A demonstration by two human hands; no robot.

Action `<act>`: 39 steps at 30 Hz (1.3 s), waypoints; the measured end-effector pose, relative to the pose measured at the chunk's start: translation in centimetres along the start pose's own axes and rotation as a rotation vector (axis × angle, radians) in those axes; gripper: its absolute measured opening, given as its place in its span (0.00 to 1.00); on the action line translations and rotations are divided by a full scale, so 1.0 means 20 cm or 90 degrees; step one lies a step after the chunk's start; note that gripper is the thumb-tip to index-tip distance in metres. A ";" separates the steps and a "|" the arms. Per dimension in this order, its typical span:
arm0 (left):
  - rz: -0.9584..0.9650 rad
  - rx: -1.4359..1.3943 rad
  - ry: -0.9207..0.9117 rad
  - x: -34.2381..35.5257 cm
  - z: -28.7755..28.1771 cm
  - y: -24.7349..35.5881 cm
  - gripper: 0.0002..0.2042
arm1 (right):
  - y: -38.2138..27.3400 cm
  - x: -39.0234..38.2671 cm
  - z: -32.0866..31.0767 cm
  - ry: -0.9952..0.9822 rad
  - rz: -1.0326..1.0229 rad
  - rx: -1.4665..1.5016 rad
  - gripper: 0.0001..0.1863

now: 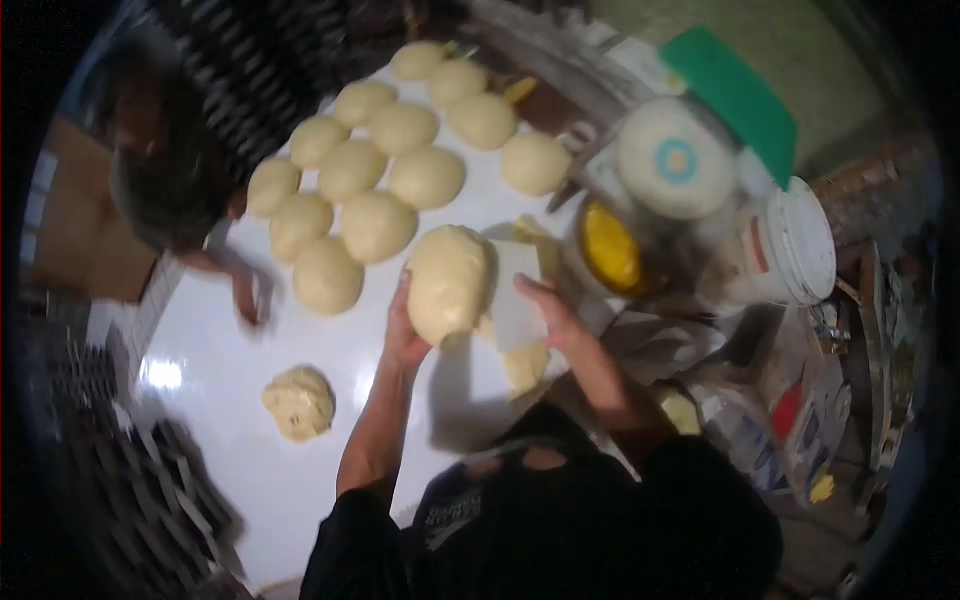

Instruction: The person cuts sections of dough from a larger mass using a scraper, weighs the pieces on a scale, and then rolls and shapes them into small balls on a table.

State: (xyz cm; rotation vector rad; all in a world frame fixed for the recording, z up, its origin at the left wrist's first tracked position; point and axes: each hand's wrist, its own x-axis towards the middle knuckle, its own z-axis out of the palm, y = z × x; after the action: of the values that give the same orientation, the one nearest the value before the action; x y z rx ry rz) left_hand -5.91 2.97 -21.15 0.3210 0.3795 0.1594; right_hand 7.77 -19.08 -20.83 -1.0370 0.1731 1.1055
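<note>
To handle the large smooth dough ball [447, 285] well, its weight is best borne low on a spread palm, with little squeeze from the tips so that the skin does not dent or tear, and the white flat rectangular sheet [518, 300] is best kept flat and its edge out of the dough. The left hand [405, 335] has its fingers curved wide around the ball's near left side, thumb along its flank; the fingertips beneath are hidden, so I cannot tell how far they reach. The right hand [560, 320] has its thumb laid on the sheet's right edge, pinching it, it seems, though the fingers behind are out of sight. The ball lies between the two hands, seemingly lifted above the bench [220, 440], given the shadow nearer the body. Beyond the left fingers sit many rounded dough balls [378, 227]; a rough dough lump [300, 404] lies to their near left. Dough scraps [525, 368] lie just nearer than the right fingers, and a bowl of yellow stuff [611, 247] stands beyond them, to the right.
</note>
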 end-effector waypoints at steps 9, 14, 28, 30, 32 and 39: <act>0.186 0.430 -0.313 0.62 1.96 0.09 0.35 | -0.29 -0.40 -0.31 0.040 -0.201 -0.127 0.18; 0.067 0.358 -0.395 1.29 2.49 -0.36 0.32 | -0.36 -0.51 -0.38 0.082 -0.237 -0.177 0.19; 0.517 0.882 -0.067 0.72 0.87 0.11 0.25 | 0.02 -0.78 -0.59 0.240 -0.168 -0.249 0.22; 0.500 0.854 0.061 0.35 0.09 0.02 0.15 | 0.21 -0.74 -0.70 0.206 -0.197 -0.239 0.24; 0.209 1.052 0.245 -0.21 -0.51 -0.23 0.14 | 0.34 -0.76 -0.76 0.219 -0.167 -0.296 0.25; 0.498 1.214 -0.027 -0.72 -0.43 -0.99 0.26 | 0.60 -0.94 -0.77 0.271 -0.260 -0.661 0.21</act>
State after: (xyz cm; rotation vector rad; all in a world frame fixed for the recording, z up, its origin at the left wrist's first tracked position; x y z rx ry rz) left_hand -20.58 -16.33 -30.43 2.3604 0.2333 0.5261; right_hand -5.34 -42.23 -25.50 -2.1206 -0.3107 0.5426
